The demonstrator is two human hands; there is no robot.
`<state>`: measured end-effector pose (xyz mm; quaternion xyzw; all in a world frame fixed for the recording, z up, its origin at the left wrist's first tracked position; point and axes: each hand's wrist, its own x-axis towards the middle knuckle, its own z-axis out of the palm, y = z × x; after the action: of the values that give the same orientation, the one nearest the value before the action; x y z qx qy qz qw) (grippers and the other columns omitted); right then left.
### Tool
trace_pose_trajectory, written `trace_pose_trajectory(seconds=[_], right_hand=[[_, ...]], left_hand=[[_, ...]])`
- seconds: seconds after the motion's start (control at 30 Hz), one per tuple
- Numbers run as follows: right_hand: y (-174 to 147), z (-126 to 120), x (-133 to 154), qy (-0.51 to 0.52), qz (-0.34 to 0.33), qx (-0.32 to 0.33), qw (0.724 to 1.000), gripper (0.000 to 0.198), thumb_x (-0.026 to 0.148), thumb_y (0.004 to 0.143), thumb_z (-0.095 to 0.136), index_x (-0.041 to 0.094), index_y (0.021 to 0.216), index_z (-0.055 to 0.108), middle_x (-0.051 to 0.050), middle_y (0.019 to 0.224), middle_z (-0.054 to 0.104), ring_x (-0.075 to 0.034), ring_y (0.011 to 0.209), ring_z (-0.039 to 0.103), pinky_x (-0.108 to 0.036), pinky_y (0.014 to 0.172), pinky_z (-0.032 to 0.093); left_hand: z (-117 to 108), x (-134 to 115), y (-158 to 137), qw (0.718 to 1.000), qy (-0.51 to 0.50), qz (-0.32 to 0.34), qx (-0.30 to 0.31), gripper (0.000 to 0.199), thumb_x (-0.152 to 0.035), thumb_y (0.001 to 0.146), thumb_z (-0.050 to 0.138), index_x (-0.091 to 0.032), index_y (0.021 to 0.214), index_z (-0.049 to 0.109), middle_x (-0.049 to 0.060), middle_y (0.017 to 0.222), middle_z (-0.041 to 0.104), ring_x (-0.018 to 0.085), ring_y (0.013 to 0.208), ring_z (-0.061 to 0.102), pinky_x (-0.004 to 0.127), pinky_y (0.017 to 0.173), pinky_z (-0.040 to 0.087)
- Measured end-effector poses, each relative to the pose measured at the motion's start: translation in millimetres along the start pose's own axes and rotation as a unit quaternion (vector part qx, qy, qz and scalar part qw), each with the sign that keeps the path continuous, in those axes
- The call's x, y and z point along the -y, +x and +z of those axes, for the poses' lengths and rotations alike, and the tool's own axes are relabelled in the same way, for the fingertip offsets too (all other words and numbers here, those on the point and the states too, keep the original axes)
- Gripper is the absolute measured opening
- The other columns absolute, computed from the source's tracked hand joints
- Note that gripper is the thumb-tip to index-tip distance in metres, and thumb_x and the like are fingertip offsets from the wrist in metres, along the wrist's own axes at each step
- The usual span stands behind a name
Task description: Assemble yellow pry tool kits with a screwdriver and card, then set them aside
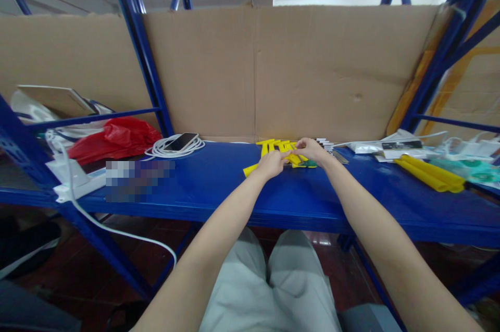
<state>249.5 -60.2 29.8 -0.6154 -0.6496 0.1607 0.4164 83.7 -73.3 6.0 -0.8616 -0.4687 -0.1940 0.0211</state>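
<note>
My left hand (272, 164) is closed over the blue shelf top, and a yellow piece (250, 170), flat or rolled, sticks out on its left side. Close beside it, my right hand (309, 150) pinches with thumb and finger near the left fingertips; what lies in the pinch is too small to make out. Behind and between the hands is a group of yellow pieces (269, 145) with dark gaps. A bit of green (311, 163) shows under my right hand. Right of it lie white-and-black sticks (325, 143) and thin grey strips (340, 157).
Two yellow rolls (429, 173) lie at the right by white packets (398, 147) and a green plastic bag (457, 169). To the left are a phone (182, 142) on a coiled white cable (156, 149), a red bag (117, 136) and a power strip (88, 186). Cardboard (312, 71) stands behind.
</note>
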Motion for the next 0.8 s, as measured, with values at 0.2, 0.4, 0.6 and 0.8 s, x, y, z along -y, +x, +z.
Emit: trace_pose_trajectory(seconds=[0.2, 0.4, 0.6, 0.8], right_hand=[[-0.5, -7.4, 3.1, 0.04, 0.018, -0.01, 0.999, 0.013, 0.017, 0.07, 0.071, 0.016, 0.071, 0.058, 0.0, 0.073, 0.061, -0.01, 0.067, 0.052, -0.022, 0.066, 0.041], [-2.7, -11.8, -0.2, 0.088, 0.05, 0.117, 0.988, 0.021, 0.033, 0.07, 0.075, 0.016, 0.068, 0.063, 0.002, 0.061, 0.058, -0.009, 0.058, 0.049, -0.021, 0.052, 0.032], [-4.0, -7.6, -0.1, 0.135, 0.033, 0.159, 0.977, 0.031, 0.04, 0.068, 0.077, 0.016, 0.062, 0.059, -0.002, 0.066, 0.065, -0.009, 0.059, 0.052, -0.021, 0.054, 0.035], [-4.3, -7.7, 0.5, 0.114, 0.02, 0.159, 0.98, 0.037, 0.048, 0.067, 0.076, 0.016, 0.062, 0.059, -0.002, 0.063, 0.064, -0.008, 0.056, 0.048, -0.021, 0.051, 0.032]], left_hand=[[-1.2, -0.2, 0.8, 1.0, 0.009, -0.007, -0.016, 0.046, -0.026, 0.097, 0.044, -0.027, 0.142, 0.05, 0.01, 0.125, 0.065, 0.023, 0.116, 0.06, 0.037, 0.101, 0.045], [-6.6, -4.2, -1.2, 0.999, 0.026, -0.018, -0.042, 0.046, -0.024, 0.097, 0.044, -0.026, 0.142, 0.05, 0.01, 0.118, 0.067, 0.022, 0.111, 0.062, 0.034, 0.097, 0.047], [-6.9, -5.2, -2.0, 0.997, 0.018, -0.026, -0.065, 0.047, -0.023, 0.097, 0.042, -0.026, 0.143, 0.049, 0.011, 0.117, 0.066, 0.023, 0.11, 0.062, 0.034, 0.096, 0.047], [-7.4, -5.9, -1.7, 0.997, 0.03, -0.026, -0.059, 0.047, -0.024, 0.098, 0.041, -0.024, 0.144, 0.048, 0.011, 0.117, 0.066, 0.023, 0.11, 0.062, 0.033, 0.095, 0.047]])
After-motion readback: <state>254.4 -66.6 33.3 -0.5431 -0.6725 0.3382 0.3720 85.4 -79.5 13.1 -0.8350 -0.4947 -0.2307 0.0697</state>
